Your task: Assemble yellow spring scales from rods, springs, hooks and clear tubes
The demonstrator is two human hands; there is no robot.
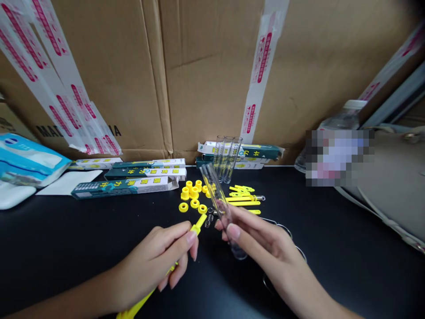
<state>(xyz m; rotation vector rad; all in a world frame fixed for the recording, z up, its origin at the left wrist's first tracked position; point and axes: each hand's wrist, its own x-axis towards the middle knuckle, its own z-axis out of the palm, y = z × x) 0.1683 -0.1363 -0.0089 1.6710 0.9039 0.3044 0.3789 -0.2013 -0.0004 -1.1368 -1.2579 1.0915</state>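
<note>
2 hands full: L hand (162,250) pinches yellow rod (199,223), tip up-right twd clear tube (219,201) in R hand (267,243); tube's top leans L, not touching.

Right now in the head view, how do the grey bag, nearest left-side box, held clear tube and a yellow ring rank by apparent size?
1. Grey bag, partly cut off
2. Nearest left-side box
3. Held clear tube, shorter in view than the box
4. Yellow ring
</note>
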